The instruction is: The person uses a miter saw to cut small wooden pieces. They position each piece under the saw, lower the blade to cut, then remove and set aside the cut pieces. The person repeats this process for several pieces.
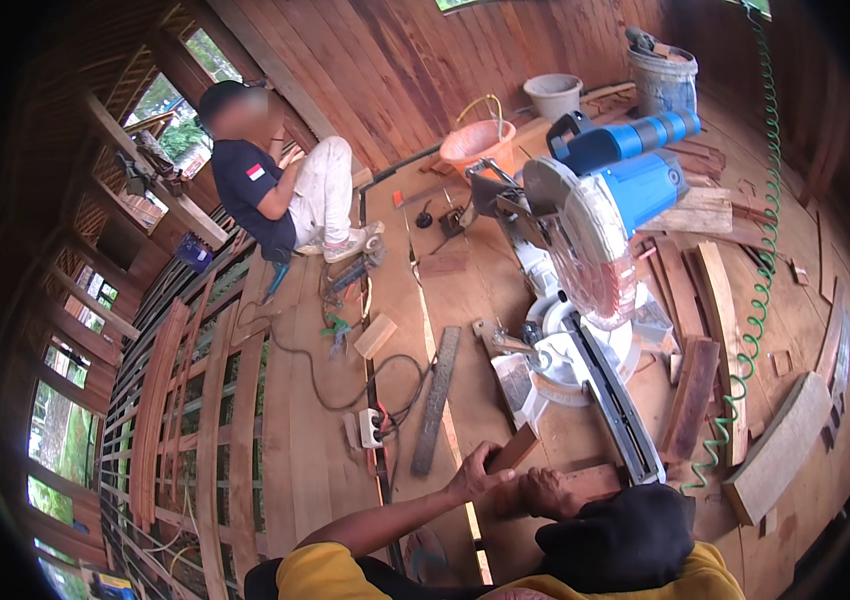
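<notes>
My left hand (480,474) is closed around a short reddish-brown wood block (515,448), which it holds at a tilt above the floor. Close beside it on the right, my right hand (549,492) is curled into a fist; whatever its fingers grip is hidden. Another reddish wood piece (595,482) lies against the right hand, by the near end of the miter saw's rail. A blue and silver miter saw (585,240) stands ahead of both hands, with its blade head raised. Dark cloth covers much of my right forearm.
A person (265,180) sits at the far left near a power tool (355,265). Cables run to a white socket strip (370,428). A dark plank (436,400) lies left of the saw. A green coiled hose (767,240) hangs on the right, among boards. Buckets (665,85) stand behind.
</notes>
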### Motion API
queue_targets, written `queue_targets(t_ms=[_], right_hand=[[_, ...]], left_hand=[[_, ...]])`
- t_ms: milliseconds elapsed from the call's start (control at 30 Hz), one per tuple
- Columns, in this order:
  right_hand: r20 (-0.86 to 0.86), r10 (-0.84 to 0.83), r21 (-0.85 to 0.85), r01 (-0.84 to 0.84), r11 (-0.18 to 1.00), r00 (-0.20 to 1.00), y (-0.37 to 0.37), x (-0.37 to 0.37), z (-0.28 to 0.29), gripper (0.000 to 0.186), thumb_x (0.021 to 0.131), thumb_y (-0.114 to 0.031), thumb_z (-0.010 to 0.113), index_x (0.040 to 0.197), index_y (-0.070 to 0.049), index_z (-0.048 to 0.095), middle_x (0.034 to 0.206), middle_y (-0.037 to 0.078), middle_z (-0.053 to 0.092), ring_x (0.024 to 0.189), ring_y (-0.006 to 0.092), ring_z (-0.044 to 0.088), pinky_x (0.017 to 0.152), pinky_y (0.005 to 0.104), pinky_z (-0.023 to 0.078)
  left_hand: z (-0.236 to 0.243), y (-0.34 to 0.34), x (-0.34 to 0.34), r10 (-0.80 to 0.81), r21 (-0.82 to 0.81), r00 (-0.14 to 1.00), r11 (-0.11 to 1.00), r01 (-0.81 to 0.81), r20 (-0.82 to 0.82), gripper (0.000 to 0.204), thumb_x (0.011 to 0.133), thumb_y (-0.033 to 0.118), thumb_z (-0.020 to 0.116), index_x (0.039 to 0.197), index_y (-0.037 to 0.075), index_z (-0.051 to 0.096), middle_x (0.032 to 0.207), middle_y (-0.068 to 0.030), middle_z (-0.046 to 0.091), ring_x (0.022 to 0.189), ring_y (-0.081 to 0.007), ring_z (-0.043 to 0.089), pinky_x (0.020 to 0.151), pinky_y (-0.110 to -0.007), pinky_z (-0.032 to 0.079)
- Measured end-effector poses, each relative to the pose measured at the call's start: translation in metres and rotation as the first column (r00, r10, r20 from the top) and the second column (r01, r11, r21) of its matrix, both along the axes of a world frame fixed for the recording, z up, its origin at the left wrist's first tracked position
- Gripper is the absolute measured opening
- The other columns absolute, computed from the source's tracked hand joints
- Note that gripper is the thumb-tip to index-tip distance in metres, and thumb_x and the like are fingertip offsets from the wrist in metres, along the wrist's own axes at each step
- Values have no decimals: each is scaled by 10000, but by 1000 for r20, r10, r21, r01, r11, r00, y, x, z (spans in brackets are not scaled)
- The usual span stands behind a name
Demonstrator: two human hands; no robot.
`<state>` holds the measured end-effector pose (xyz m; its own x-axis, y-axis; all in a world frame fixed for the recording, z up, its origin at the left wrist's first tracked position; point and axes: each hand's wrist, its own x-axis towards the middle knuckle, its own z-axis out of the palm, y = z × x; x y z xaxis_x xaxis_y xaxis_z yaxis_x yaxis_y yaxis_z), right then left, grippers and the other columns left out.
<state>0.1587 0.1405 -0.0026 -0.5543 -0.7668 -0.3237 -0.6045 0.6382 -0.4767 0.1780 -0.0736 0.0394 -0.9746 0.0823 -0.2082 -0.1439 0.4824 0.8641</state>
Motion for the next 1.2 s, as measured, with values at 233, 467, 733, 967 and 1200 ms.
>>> queue_targets(t_ms=[233, 467, 733, 967, 1200], right_hand=[[-83, 10, -60, -15, 998, 996, 7, 8, -20, 470, 798, -149, 767, 1200, 33, 605, 1148, 229, 630, 1071, 427, 663, 868, 538, 565], [-212, -76, -173, 39, 984, 974, 13, 26, -30, 488, 839, -171, 676, 1254, 41, 530, 1124, 216, 593, 1044, 395, 643, 712, 490, 590], [-296, -119, -281, 33, 959, 948, 22, 32, -46, 358, 879, -184, 625, 1187, -7, 578, 1098, 175, 618, 996, 345, 660, 677, 482, 588], [-190, -84, -243, 36, 969, 978, 27, 17, -17, 272, 865, -190, 676, 1047, 9, 645, 1020, 187, 643, 940, 356, 694, 711, 469, 593], [-109, -132, -135, 117, 984, 985, 20, -5, 5, 296, 847, -216, 716, 1084, -46, 667, 1090, 171, 665, 1016, 357, 703, 795, 488, 587]], left_hand=[[5, 1, -3, 5, 8, 1000, 1000, -5, 20, 768, 811, 515, 804, 1286, -40, 567, 1172, -223, 679, 1108, -311, 677, 969, -420, 530], [2, 4, 4, 5, 42, 1000, 999, -5, 3, 730, 817, 456, 821, 1278, -49, 566, 1161, -208, 680, 1094, -292, 675, 962, -408, 532], [5, 9, -5, -10, 71, 1000, 997, 9, 14, 709, 820, 463, 810, 1258, -42, 574, 1134, -199, 680, 1061, -278, 678, 937, -402, 541], [9, 2, -10, -26, 35, 997, 999, 23, 67, 728, 853, 403, 802, 1325, -60, 496, 1131, -154, 637, 1057, -193, 641, 924, -351, 526], [5, -7, -10, 56, 58, 998, 997, -57, 19, 734, 816, 459, 818, 1276, -47, 549, 1143, -183, 668, 1066, -255, 666, 942, -395, 536]])
